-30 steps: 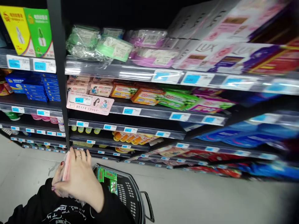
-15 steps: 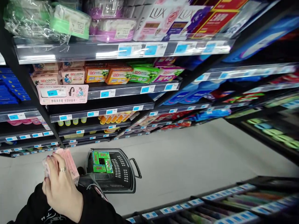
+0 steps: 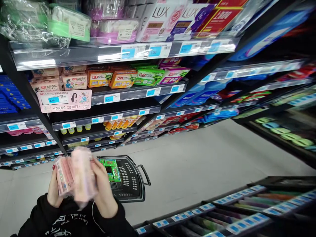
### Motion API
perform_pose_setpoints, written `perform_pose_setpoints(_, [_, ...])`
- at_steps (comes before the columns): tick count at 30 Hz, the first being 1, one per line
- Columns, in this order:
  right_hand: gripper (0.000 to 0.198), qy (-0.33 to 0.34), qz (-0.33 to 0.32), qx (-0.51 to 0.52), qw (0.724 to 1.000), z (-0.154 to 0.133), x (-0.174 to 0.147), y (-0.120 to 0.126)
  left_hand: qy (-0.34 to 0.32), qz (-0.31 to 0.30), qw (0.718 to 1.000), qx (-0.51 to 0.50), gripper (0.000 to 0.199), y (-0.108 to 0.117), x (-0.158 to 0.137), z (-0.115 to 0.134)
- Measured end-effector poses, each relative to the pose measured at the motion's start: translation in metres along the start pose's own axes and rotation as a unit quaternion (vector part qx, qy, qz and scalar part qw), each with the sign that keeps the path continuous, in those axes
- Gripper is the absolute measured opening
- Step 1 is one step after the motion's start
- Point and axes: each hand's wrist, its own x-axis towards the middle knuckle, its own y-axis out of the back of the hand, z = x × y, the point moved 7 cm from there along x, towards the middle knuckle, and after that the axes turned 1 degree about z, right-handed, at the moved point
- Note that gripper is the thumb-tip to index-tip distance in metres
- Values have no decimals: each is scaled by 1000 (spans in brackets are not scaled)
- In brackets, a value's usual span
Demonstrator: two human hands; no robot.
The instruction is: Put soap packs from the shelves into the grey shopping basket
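My left hand (image 3: 53, 191) is closed around a pink, plastic-wrapped soap pack (image 3: 64, 177), low in the picture on the left. My right hand (image 3: 105, 189) grips another pink soap pack (image 3: 82, 176), held upright close beside the first one and smeared by motion. Whether the two packs touch, I cannot tell. Below and to the right of my hands, a black shopping basket (image 3: 132, 177) stands on the floor, its left part hidden behind my right hand. Several green packs (image 3: 115, 172) lie inside it.
Pink soap boxes (image 3: 74, 80), orange boxes (image 3: 100, 78) and green boxes (image 3: 149, 76) fill the middle shelf. Above is a shelf edge with price tags (image 3: 158, 50) and LUX boxes (image 3: 161, 23). Grey floor (image 3: 187, 158) runs between this shelving and a lower rack (image 3: 197, 214).
My right hand has swung right, away from my left hand, with one pink soap pack. Both packs now show side by side, and my left hand has come into view.
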Motion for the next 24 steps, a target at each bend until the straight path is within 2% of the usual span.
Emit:
perform_pose_setpoints(2, [30,-37,-14,85,996,-19,-3,10,-4,61,998,-7,56,16,3,7])
perform_pose_setpoints(4, [38,-47,-40,147,987,-37,-11,20,2,98,995,-8,57,24,4,9])
perform_pose_setpoints(8, [37,-8,-87,248,965,-57,-21,44,-11,101,995,-14,58,22,3,13])
perform_pose_setpoints(11, [31,-1,-126,294,948,-63,-15,57,-19,100,995,11,54,18,0,16])
perform_pose_setpoints(13, [25,-3,-146,275,950,-69,-8,61,-18,102,994,36,49,15,-2,17])
perform_pose_setpoints(15, [22,6,-140,232,962,-76,-2,64,-17,107,992,59,46,12,-3,17])
perform_pose_setpoints(19, [32,59,-34,189,980,-88,-4,67,-23,115,990,84,46,12,-3,18])
perform_pose_setpoints(21, [35,82,10,131,988,-90,-10,64,-22,109,990,87,47,16,-1,18])
perform_pose_setpoints(24, [41,138,31,48,989,-94,-19,60,-7,92,992,81,47,24,4,16])
